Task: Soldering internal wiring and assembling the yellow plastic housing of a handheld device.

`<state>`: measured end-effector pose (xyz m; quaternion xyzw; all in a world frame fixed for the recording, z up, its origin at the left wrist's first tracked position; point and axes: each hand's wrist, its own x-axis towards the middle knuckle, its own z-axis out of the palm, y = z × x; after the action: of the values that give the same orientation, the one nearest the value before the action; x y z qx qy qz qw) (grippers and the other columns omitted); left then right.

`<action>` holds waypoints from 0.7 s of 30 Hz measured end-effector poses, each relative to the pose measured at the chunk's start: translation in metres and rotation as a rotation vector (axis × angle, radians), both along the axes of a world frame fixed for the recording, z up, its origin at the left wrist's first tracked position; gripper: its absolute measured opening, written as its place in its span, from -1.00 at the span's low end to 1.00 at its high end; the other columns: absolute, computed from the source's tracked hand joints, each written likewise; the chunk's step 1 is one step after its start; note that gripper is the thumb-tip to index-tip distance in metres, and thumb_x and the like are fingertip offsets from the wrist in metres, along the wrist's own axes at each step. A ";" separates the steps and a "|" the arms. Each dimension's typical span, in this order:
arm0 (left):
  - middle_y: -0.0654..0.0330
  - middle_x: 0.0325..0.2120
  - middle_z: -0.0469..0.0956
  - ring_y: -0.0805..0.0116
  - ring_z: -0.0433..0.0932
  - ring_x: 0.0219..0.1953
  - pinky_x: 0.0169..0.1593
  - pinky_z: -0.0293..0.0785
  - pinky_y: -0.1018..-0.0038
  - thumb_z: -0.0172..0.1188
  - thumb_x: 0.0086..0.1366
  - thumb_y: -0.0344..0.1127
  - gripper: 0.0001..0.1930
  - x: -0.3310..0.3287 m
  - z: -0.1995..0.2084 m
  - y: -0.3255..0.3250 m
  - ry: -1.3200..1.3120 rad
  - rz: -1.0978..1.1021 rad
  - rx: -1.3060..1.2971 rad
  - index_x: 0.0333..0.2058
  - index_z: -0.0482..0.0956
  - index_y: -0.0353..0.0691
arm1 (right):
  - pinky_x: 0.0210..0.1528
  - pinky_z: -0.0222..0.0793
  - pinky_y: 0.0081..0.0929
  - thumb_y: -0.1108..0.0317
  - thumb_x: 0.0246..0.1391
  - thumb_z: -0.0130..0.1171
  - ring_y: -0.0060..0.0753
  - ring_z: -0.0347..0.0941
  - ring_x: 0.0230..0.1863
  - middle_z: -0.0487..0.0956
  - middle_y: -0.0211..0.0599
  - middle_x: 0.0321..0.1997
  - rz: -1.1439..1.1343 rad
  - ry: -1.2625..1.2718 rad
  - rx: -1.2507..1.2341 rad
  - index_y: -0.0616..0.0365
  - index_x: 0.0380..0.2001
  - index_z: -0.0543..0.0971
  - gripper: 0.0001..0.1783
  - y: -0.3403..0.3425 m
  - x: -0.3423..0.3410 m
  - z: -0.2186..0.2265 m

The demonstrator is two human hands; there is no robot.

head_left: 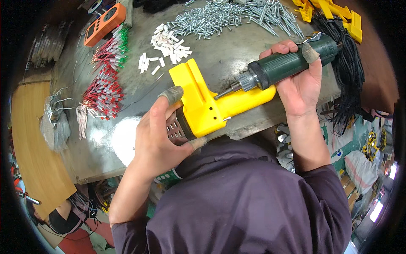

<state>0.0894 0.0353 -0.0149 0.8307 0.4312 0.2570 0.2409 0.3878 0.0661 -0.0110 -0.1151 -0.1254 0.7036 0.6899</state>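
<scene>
One yellow plastic tool housing (201, 116) with two dark holes (210, 109) is over the near edge of the workbench (207, 53), its slotted metal end (175, 129) held between the left hand's (156, 135) thumb and fingers; the right hand (300, 93) wraps one green electric screwdriver (292, 65), its bit at the housing, though I cannot tell whether they touch. Beyond the housing lie silver screws (211, 21) and short white sleeves (169, 44), both too many to count; to its left, two bunches of wired parts, one green-tipped (121, 44), one red-tipped (103, 95); to its right, one bundle of black cables (349, 72). Two containers show: one clear plastic bag (57, 131) well left of the housing, contents unclear, and one white sack (361, 171) well right, contents hidden
</scene>
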 end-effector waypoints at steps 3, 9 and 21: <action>-0.10 -0.21 0.55 -0.04 0.58 -0.26 -0.20 0.54 0.26 0.57 -0.35 -0.32 0.01 -0.002 -0.005 -0.001 -0.037 -0.009 -0.014 0.07 0.12 -0.41 | 0.29 0.11 -0.17 0.27 -0.01 0.26 -0.42 0.30 -0.10 0.33 -0.40 -0.29 -0.006 -0.026 0.026 0.16 -0.31 0.33 -0.66 0.002 -0.003 0.004; -0.16 0.05 0.37 0.06 0.43 0.11 0.13 0.39 0.28 0.54 -0.16 -0.48 0.17 -0.006 -0.005 -0.004 -0.059 -0.041 -0.241 0.27 -0.23 -0.31 | 0.31 0.10 -0.15 0.28 0.01 0.24 -0.39 0.31 -0.09 0.35 -0.38 -0.28 -0.005 -0.072 0.024 0.19 -0.29 0.34 -0.67 0.004 -0.004 0.007; -0.17 -0.19 0.54 0.01 0.62 -0.24 -0.20 0.59 0.35 0.52 -0.35 -0.42 -0.05 0.000 -0.003 0.002 -0.096 0.003 -0.036 0.05 0.14 -0.48 | 0.28 0.14 -0.15 0.11 0.02 0.20 -0.34 0.31 -0.06 0.37 -0.38 -0.29 0.024 -0.118 0.080 0.18 -0.34 0.41 -0.64 -0.031 0.018 0.013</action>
<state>0.0891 0.0372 -0.0183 0.8123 0.4248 0.2891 0.2759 0.4058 0.0354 0.0015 -0.1272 -0.1954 0.6981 0.6770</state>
